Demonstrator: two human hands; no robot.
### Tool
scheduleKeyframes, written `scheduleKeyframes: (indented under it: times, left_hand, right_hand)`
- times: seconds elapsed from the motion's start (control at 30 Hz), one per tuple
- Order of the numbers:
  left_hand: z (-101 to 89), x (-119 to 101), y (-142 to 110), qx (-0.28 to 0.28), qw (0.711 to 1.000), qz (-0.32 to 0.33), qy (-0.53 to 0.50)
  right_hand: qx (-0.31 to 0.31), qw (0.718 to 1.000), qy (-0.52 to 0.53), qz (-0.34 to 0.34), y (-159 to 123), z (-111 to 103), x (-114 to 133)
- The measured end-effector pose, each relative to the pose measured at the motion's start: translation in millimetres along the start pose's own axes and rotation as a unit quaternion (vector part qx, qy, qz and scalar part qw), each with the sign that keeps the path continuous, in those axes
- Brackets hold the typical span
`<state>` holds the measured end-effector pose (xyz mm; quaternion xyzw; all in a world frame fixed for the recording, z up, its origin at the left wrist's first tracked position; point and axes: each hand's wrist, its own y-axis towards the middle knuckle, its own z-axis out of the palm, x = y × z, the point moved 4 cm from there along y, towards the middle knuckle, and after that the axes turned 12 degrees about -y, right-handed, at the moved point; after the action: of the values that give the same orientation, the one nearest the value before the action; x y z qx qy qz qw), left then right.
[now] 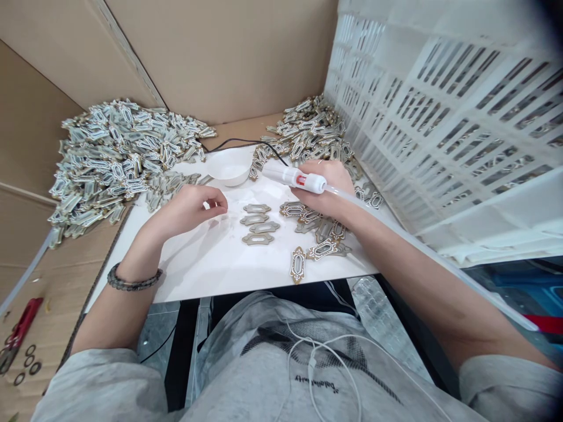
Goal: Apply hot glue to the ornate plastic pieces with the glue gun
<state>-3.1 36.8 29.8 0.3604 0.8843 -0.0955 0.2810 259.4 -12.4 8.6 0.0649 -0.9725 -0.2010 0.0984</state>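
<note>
My right hand (328, 193) is closed around a white pen-like tool (294, 176) with a red band and a clear hose (422, 249) trailing back along my forearm. It rests over a small heap of ornate metal plates (319, 225) on the white board (220, 264). My left hand (193, 208) lies on the board with its fingers curled in a pinch; what they hold is too small to make out. Several plain oval-holed plates (258, 223) lie in a column between my hands. A loose plate (298, 264) sits at the board's front edge.
A white bowl (229, 170) stands behind the hands. Large heaps of plates lie at the back left (118, 155) and back right (308, 132). A white plastic crate (448, 117) walls the right side, cardboard the back. Red-handled pliers (20, 334) lie far left.
</note>
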Motion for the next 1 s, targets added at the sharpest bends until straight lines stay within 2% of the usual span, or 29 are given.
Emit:
scheduleKeyframes:
  times: [0.1, 0.2, 0.37, 0.6, 1.0]
  left_hand:
    - [6.4, -2, -1, 0.021, 0.997, 0.0, -0.069]
    - [19.0, -13, -2, 0.058, 0.988, 0.014, -0.141]
    - [41.2, -36, -3, 0.108, 0.978, 0.034, -0.176]
    - [53.8, -34, -2, 0.105, 0.983, 0.052, -0.142]
    - [56.6, -43, -5, 0.102, 0.987, 0.117, -0.038]
  right_hand:
    - [0.008, 1.0, -0.008, 0.002, 0, 0, 1]
    - [0.012, 1.0, -0.014, 0.0, 0, -1, 2]
    - [0.007, 1.0, -0.02, 0.001, 0, 0, 1]
    - [0.002, 1.0, -0.02, -0.003, 0, -1, 0]
    - [0.0, 1.0, -0.004, 0.022, 0, -3, 0]
